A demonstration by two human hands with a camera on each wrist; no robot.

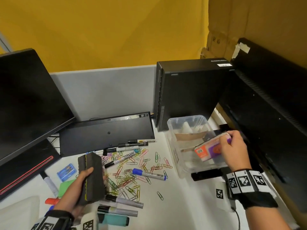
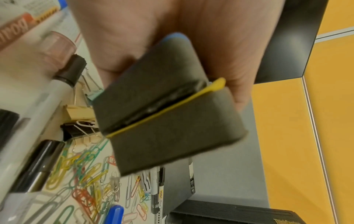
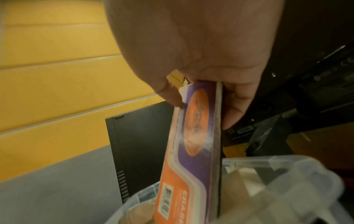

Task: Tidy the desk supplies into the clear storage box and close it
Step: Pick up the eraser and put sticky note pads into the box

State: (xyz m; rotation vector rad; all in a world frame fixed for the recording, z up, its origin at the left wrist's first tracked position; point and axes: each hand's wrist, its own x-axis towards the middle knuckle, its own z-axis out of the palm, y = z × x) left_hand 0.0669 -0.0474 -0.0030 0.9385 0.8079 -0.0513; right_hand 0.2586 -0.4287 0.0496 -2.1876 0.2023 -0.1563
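My left hand point(image 1: 83, 178) grips a dark grey foam eraser block point(image 1: 91, 176) with a yellow seam point(image 2: 164, 110), lifted above the desk at front left. My right hand point(image 1: 232, 146) pinches an orange and purple flat pack point(image 1: 210, 149) point(image 3: 193, 145) by its top end and holds it slanted inside the clear storage box point(image 1: 172, 128) point(image 3: 298, 166). The box stands open at the right and holds a few pale items. Coloured paper clips point(image 1: 131, 170), markers point(image 1: 149, 174) and binder clips point(image 2: 76, 128) lie scattered on the white desk.
An upturned black keyboard point(image 1: 106, 131) leans behind the clips. A black computer tower point(image 1: 187, 90) stands just behind the box, a monitor point(image 1: 28, 97) at left, black equipment point(image 1: 269, 100) at right. A blue clip case point(image 1: 66, 172) and green pad point(image 1: 66, 188) lie front left.
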